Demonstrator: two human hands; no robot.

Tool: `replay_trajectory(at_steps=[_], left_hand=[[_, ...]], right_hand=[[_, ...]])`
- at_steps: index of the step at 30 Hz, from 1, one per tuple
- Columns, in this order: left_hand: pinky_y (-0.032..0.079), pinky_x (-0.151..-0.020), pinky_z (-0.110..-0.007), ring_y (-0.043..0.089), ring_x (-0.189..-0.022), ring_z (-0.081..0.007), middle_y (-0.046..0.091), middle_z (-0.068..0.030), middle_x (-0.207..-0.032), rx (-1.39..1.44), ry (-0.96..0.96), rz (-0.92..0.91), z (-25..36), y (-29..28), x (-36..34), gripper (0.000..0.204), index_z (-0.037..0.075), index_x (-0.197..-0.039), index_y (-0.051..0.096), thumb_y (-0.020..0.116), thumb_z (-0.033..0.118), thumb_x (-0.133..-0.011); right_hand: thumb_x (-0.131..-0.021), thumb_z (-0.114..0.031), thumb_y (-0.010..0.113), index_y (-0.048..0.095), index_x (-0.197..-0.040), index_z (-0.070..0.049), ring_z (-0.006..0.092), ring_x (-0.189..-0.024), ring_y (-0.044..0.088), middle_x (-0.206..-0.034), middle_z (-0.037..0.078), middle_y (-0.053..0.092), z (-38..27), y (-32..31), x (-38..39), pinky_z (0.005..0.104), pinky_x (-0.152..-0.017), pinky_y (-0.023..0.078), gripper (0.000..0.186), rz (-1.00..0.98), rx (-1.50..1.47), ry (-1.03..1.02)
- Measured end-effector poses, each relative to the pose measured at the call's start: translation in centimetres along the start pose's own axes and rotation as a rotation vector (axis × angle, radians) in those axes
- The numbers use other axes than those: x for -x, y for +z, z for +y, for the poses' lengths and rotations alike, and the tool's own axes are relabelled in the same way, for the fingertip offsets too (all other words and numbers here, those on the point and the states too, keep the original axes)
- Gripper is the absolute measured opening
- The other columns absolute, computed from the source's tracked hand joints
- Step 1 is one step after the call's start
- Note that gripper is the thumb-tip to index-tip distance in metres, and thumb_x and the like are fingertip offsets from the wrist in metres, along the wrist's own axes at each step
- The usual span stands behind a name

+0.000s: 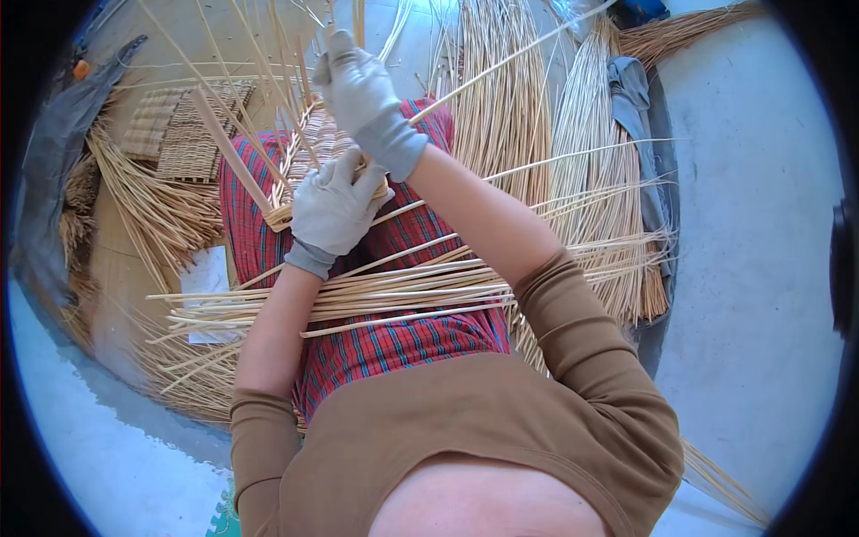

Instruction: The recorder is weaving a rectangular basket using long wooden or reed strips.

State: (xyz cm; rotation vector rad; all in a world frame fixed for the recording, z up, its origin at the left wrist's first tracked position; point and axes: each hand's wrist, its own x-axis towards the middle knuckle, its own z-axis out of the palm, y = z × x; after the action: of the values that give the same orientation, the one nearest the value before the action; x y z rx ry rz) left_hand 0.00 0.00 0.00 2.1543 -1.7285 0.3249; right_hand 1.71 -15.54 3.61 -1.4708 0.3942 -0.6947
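Note:
Both of my hands wear pale work gloves with grey cuffs. A woven wicker basket piece [309, 143] rests between my knees, with long upright rods rising from its edge. My left hand [335, 208] is closed over the near edge of the weave. Just above it, my right hand [360, 89] is closed in a fist, raised over the far side of the piece; pale rod ends show beyond its fingers, but what it grips is mostly hidden. A thicker flat stake [231, 150] slants up from the left corner of the weave.
A bundle of loose wicker rods [403, 291] lies across my lap, over red checked cloth [403, 349]. More long rod bundles [506, 107] lie at the right. At the left are woven panels [201, 134], cut rods [161, 206] and dark sheeting [54, 179].

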Motion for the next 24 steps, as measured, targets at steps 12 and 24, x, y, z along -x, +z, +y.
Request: replay_trajectory(at_steps=[12,24], left_hand=[[0.048,-0.093,-0.043,0.062,-0.11,-0.03,0.059,-0.0093,-0.127,0.163,-0.002,0.121,0.5,0.4,0.8,0.099,0.011,-0.16,0.027,0.082,0.026,-0.079],[0.046,-0.095,-0.047,0.06,-0.108,-0.038,0.062,-0.0186,-0.123,0.172,-0.135,0.115,2.4,0.7,1.8,0.097,0.004,-0.156,0.033,0.083,0.013,-0.073]], right_hand=[[-0.097,-0.019,0.055,0.058,-0.13,-0.004,0.0198,-0.088,0.066,-0.096,0.01,0.065,4.1,-8.8,3.9,0.0297,-0.08,0.054,0.036,0.385,0.556,-0.314],[-0.098,-0.076,0.017,0.058,-0.068,-0.01,0.0102,-0.042,0.02,-0.048,-0.004,0.02,2.7,-14.3,7.1,0.0281,-0.043,0.021,0.083,0.089,-1.302,0.114]])
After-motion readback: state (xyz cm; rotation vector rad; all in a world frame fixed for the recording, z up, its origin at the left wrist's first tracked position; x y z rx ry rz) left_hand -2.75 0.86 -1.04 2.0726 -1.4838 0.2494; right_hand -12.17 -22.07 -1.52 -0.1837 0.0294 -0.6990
